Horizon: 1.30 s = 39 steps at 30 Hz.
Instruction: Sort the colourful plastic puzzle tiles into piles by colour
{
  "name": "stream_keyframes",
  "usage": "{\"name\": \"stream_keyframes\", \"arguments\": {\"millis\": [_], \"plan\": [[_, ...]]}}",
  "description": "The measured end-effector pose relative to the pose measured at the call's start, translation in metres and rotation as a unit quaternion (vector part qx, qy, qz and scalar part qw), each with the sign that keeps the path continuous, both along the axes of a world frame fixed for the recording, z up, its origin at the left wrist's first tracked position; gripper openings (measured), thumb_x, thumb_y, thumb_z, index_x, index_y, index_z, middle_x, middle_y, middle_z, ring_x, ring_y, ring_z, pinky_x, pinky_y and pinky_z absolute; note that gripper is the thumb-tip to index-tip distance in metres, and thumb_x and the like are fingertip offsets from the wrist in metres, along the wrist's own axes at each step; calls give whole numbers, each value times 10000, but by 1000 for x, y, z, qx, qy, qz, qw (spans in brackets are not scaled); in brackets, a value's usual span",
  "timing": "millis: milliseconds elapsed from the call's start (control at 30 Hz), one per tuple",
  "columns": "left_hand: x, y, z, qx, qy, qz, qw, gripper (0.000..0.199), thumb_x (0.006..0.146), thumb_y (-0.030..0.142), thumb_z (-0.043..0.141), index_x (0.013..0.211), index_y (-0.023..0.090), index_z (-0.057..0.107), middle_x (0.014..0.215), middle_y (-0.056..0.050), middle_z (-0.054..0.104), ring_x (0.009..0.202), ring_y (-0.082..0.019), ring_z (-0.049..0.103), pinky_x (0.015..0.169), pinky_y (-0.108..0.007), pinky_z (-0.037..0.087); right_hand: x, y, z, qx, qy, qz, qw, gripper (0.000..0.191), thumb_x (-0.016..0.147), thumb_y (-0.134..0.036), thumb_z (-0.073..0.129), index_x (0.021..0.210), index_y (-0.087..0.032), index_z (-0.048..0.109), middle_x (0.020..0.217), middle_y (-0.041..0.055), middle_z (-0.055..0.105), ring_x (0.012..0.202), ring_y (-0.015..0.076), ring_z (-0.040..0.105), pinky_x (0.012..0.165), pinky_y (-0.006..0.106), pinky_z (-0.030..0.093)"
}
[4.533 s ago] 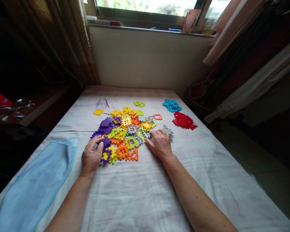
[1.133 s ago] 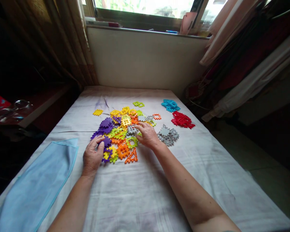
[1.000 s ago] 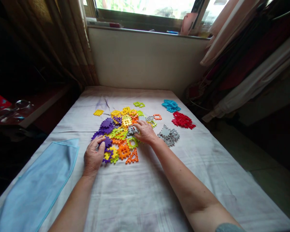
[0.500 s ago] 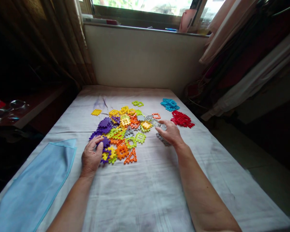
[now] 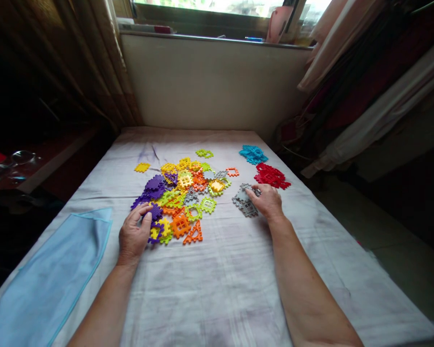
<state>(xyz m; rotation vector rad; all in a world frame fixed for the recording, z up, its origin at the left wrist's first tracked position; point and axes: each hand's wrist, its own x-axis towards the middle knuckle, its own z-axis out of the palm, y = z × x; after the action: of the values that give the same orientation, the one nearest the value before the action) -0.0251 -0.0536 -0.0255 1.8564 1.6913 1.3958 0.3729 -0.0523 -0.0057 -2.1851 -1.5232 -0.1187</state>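
My left hand (image 5: 134, 233) rests at the left edge of a mixed pile, its slightly curled fingers over a purple piece (image 5: 155, 211) and its thumb apart from them. Flat notched plastic pieces make up that pile: purple, yellow, orange (image 5: 180, 225), lime green (image 5: 208, 205) and grey. To its right, my right hand (image 5: 266, 198) is at a small group of grey pieces (image 5: 247, 207), with thumb and forefinger pinched at the edge of a light grey piece (image 5: 242, 194).
Behind my right hand lie a red pile (image 5: 271, 176) and a blue pile (image 5: 253, 154). A single yellow piece (image 5: 142, 167) and a lime green piece (image 5: 204, 153) lie apart. A light blue cloth (image 5: 54, 274) covers the table's left side.
My right hand has moved right and slightly toward me, carrying a grey piece from beside the mixed pile to the grey group. My left hand has stayed at the purple pieces.
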Motion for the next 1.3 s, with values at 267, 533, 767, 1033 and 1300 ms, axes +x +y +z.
{"name": "stream_keyframes", "arguments": {"millis": [267, 533, 767, 1033, 1300], "plan": [[7, -4, 3, 40, 106, -60, 992, 257, 867, 393, 540, 989, 249, 714, 1163, -55, 724, 1219, -258, 597, 1127, -481, 400, -61, 2, 20, 49, 12, 159, 986, 208, 908, -298, 563, 979, -227, 745, 1118, 90, 713, 1080, 261, 588, 977, 408, 422], [6, -1, 0, 48, 103, -61, 992, 271, 888, 379, 502, 961, 233, 719, 1118, -60, 738, 1141, -242, 639, 1093, -451, 441, -149, 23, 25, -98, -12, 244, 965, 223, 933, -316, 536, 1030, -272, 732, 1061, 65, 737, 1014, 229, 626, 855, 332, 481], [6, 0, -2, 39, 101, -61, 992, 280, 892, 373, 508, 977, 215, 723, 1138, -74, 733, 1162, -245, 629, 1096, -460, 442, -172, 43, 33, -193, 43, 156, 968, 304, 854, -409, 622, 1132, -299, 675, 1073, 33, 740, 986, 214, 666, 795, 302, 481], [7, 0, 0, 42, 97, -59, 993, 286, 898, 378, 501, 968, 212, 723, 1135, -78, 735, 1148, -244, 638, 1081, -455, 459, -142, 39, 34, -98, 223, 137, 960, 228, 836, -284, 596, 1037, -248, 699, 912, -13, 748, 838, 149, 668, 735, 244, 464], [6, 1, -1, 37, 100, -60, 993, 277, 890, 377, 502, 956, 224, 723, 1124, -62, 738, 1147, -241, 641, 1084, -451, 459, -95, 13, 33, -95, 178, 107, 974, 196, 855, -243, 555, 937, -228, 732, 911, 15, 755, 811, 159, 673, 742, 253, 472]]}}
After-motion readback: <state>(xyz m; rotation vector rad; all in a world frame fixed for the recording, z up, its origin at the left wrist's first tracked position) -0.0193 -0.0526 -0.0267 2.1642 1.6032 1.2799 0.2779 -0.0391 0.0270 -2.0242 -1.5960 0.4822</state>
